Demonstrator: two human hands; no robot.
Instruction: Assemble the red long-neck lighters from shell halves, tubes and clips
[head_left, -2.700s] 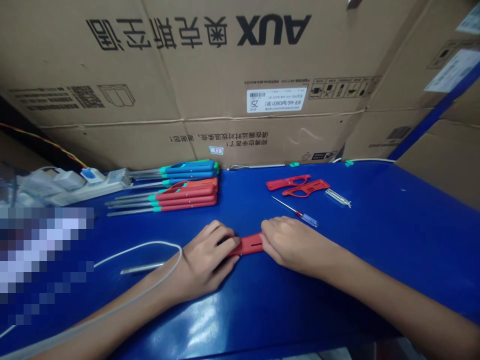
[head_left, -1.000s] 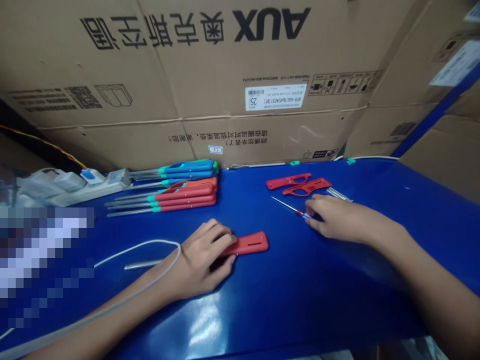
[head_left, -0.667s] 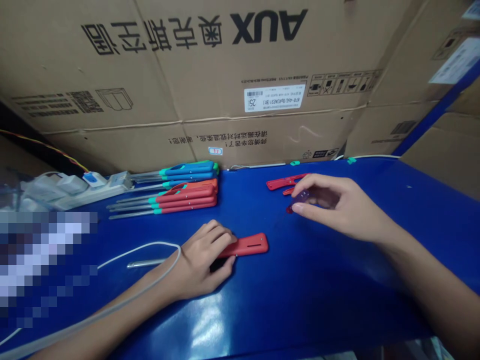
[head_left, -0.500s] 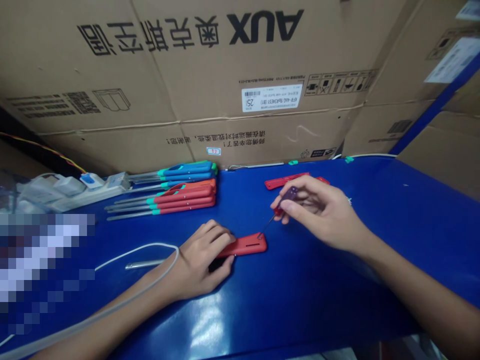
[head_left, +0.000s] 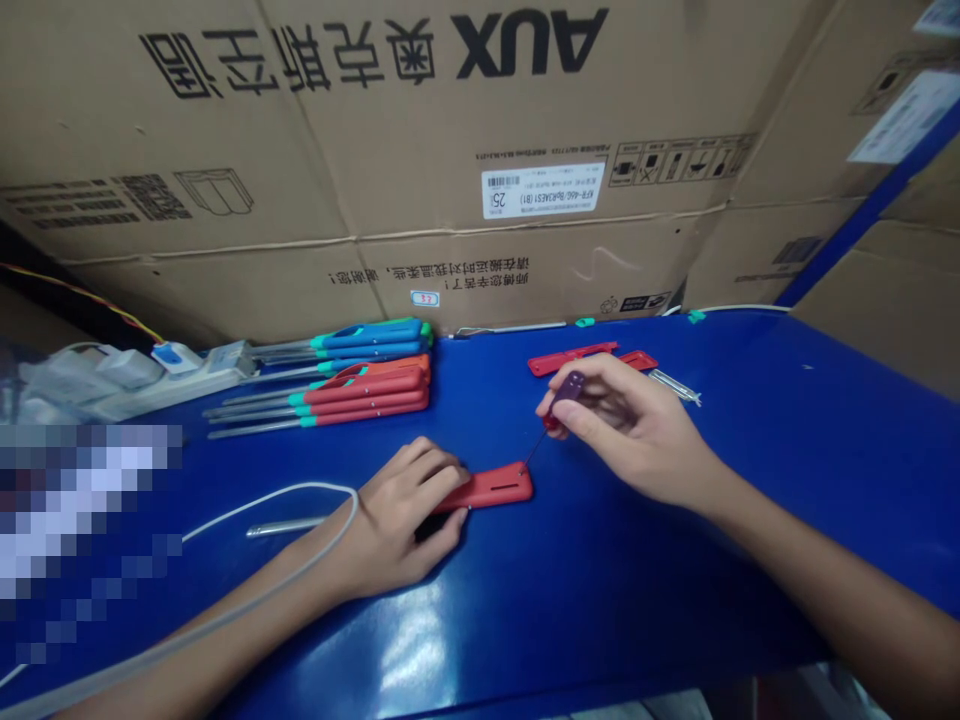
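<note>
Spreading across the scene is a glossy blue table (head_left: 600,590), backed by stacked cardboard boxes (head_left: 420,240) printed upside down with AUX and Chinese text, and a blue upright (head_left: 862,205) at the far right. Along the back edge lie a white power strip (head_left: 187,375), two loose red plastic frames (head_left: 571,358) and a short metal piece (head_left: 673,386). Stacked rows of long metal-shafted tools with blue handles (head_left: 371,338) and red handles (head_left: 364,392) sit left of centre.

A pixelated patch (head_left: 75,530) hides the table's left part, and the arms run out of view at the bottom corners. A white cable (head_left: 262,503) curves past a metal rod (head_left: 285,526) and along the left forearm.

The left hand (head_left: 397,515) is clenched over a red plastic casing (head_left: 491,489), covering its left end; something dark under the palm is hard to make out. The casing lies flat on the table, its long axis near left-right and rising slightly, its slotted rounded end pointing right. The right hand (head_left: 626,425) pinches a purple-handled screwdriver (head_left: 570,390), whose shaft slants down-left to the casing's upper edge; actual contact is too fine to tell.
</note>
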